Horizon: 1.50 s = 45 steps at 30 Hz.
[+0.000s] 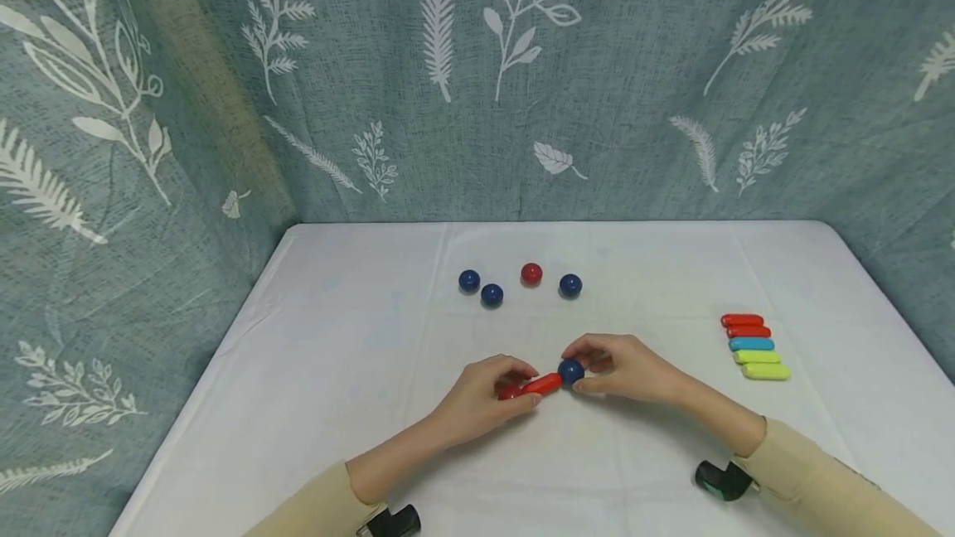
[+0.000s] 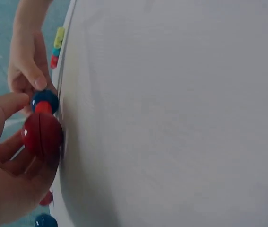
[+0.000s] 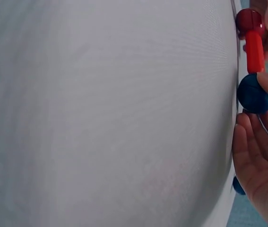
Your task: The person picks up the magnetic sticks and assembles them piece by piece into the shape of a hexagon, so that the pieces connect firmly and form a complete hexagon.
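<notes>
A red rod point(image 1: 542, 384) lies between a red ball point(image 1: 510, 391) and a blue ball point(image 1: 571, 371), in line and touching both. My left hand point(image 1: 481, 403) holds the red ball, fingers on one side and thumb on the other, partly hiding it in the head view. From the other end, my right hand point(image 1: 630, 369) pinches the blue ball between thumb and fingers. The left wrist view shows the red ball point(image 2: 42, 135) large in front, with the blue ball point(image 2: 44, 101) behind it. In the right wrist view the rod point(image 3: 254, 52) appears whole between the balls.
Farther back on the white table point(image 1: 336, 338) sit a red ball point(image 1: 531, 274) and three blue balls, one of them at the right point(image 1: 570, 286). Several short rods lie stacked in a row at the right, including a blue rod point(image 1: 751, 344) and a yellow rod point(image 1: 766, 371).
</notes>
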{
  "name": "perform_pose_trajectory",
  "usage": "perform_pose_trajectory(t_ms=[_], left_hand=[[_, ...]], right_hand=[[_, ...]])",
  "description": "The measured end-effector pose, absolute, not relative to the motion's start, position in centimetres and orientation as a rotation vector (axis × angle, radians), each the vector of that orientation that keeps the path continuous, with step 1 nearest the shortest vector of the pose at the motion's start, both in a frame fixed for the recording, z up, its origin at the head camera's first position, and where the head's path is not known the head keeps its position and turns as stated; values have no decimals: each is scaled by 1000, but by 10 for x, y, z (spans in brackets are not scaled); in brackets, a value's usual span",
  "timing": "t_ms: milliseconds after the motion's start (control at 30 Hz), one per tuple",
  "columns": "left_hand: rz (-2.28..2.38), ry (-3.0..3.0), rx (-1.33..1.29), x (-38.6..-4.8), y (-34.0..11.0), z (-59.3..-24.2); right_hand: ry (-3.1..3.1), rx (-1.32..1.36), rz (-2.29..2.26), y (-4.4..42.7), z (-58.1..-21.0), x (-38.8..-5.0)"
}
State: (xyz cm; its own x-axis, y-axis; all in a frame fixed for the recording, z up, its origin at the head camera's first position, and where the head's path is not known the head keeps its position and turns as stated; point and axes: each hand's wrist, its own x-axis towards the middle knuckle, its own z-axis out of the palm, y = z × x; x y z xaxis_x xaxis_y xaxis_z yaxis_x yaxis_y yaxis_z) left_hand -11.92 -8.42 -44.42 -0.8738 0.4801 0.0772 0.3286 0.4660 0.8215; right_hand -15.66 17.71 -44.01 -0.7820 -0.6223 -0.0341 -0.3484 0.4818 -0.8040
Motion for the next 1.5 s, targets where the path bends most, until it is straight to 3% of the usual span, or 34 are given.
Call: perform_pose_trajectory(t_ms=[333, 700, 1167, 1500], left_hand=[[1299, 2592, 706, -133, -47, -442], [1164, 2680, 729, -135, -37, -447], [1207, 2652, 703, -133, -53, -447], [1232, 2637, 716, -134, -57, -448]], right_hand=[[2395, -803, -1227, 178, -441, -156], [2487, -786, -1172, 199, -436, -159], [3099, -301, -988, 291, -424, -164], [3071, -70, -868, 328, -430, -169]])
